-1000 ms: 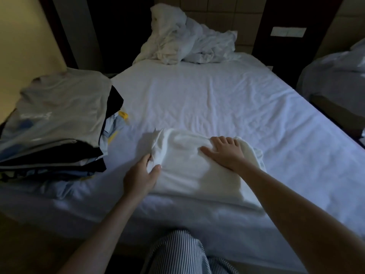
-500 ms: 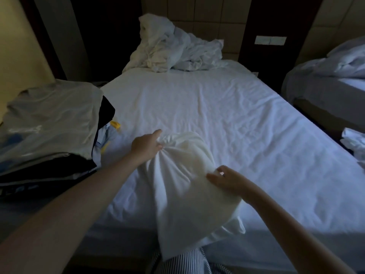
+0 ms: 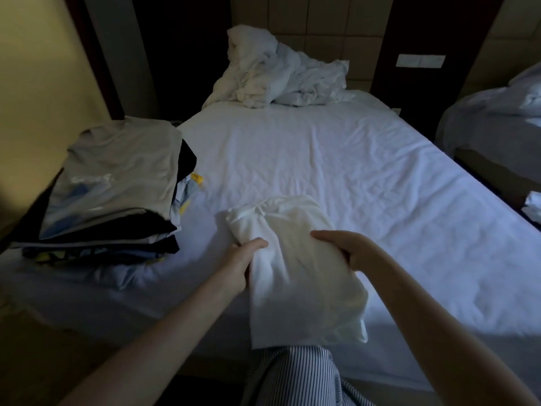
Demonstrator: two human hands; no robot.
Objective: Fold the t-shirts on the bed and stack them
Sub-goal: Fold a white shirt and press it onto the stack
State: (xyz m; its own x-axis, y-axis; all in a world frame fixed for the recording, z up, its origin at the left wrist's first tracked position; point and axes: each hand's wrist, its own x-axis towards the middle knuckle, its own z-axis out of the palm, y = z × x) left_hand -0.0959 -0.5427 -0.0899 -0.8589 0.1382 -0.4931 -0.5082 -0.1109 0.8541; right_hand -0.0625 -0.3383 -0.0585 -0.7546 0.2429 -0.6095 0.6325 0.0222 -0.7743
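White folded t-shirt (image 3: 295,276), just right of the stack of folded shirts (image 3: 117,194), droops off the bed (image 3: 322,159), the left hand (image 3: 243,266) and right hand (image 3: 349,250) each gripping a side with fingers (image 3: 325,235) curled round the cloth. Lifted by its edges alone, the slack middle could sag and unfold.

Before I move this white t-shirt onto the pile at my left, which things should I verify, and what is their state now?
1. Left hand grips the white t-shirt at its left edge: ok.
2. Right hand grips its right edge: ok.
3. T-shirt lies smooth: not ok, the far end is bunched and the near end hangs off the bed.
4. Top of the pile, a grey shirt, lies flat: ok.
5. Folds underneath the t-shirt are neat: cannot tell.
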